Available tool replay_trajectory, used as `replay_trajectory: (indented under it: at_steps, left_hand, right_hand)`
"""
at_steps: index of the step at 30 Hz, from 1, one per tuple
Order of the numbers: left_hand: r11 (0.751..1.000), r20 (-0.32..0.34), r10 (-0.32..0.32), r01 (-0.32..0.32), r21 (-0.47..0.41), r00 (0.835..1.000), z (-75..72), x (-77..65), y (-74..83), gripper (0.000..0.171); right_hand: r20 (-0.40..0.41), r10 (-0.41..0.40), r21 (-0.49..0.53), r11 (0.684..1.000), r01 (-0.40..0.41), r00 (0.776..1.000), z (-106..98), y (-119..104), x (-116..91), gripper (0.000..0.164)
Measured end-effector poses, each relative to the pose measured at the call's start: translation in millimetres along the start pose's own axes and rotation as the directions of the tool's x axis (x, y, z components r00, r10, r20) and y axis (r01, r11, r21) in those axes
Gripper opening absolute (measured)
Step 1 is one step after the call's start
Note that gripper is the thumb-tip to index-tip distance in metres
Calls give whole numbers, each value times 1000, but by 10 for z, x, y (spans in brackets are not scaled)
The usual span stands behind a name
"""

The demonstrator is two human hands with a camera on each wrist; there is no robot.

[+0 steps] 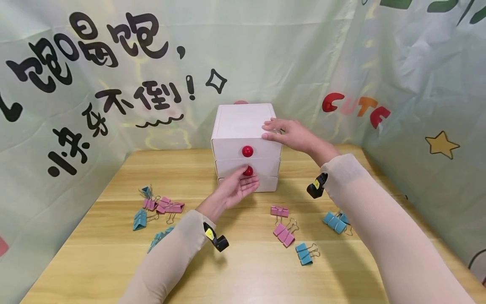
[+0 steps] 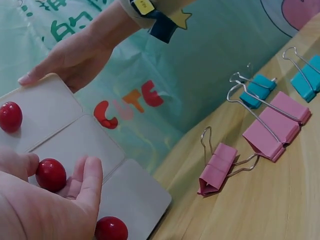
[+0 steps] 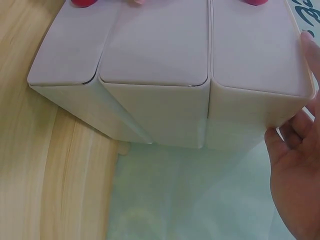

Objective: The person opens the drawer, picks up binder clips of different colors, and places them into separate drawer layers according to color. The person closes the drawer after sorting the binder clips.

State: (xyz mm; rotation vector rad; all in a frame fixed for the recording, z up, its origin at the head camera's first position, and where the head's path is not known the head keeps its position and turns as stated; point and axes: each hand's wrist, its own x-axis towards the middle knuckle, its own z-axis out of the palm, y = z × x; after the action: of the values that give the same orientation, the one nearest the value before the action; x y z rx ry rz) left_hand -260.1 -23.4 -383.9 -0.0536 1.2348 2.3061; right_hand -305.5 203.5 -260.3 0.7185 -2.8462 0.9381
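A white three-drawer box [image 1: 243,120] with a round red knob on each drawer stands at the back of the table. My left hand [image 1: 236,188] is at the middle drawer, its thumb and fingers on either side of that drawer's red knob [image 2: 50,175]. The top knob [image 1: 247,151] is uncovered; the lowest knob [image 2: 111,229] shows only in the left wrist view. My right hand [image 1: 292,134] rests on the box's upper right edge, fingers extended over the top. In the right wrist view, that hand [image 3: 295,170] touches the top drawer's side [image 3: 240,120].
Pink binder clips [image 1: 284,234] and blue binder clips [image 1: 304,254] lie on the wooden table [image 1: 250,270] to the right. More pink clips [image 1: 169,207] and blue clips [image 1: 139,220] lie left, some partly behind my left sleeve. A printed cloth [image 1: 296,55] hangs close behind the box.
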Motion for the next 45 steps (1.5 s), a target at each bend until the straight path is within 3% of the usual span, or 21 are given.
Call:
replay_trajectory:
  at_steps: [13,28,39,45]
  left_hand:
    - [1000,18,4,-4,31,1000,23,-159,-92,37]
    - [993,83,-35,25,116,996,-19,-462,-202,50]
    - [985,124,-61,40,169,990,-34,-684,-267,51]
    - [954,161,-58,7,299,985,-90,-722,-277,56]
  right_hand:
    - [-8,-18,-11,1000,18,1000,8,-24,-9,57]
    - [-14,-7,7,1000,7,1000,23,-16,-9,58]
    - [-12,8,10,1000,-8,1000,23,-27,-13,59]
    - [-4,18,11,1000,-18,1000,16,-35,-15,61]
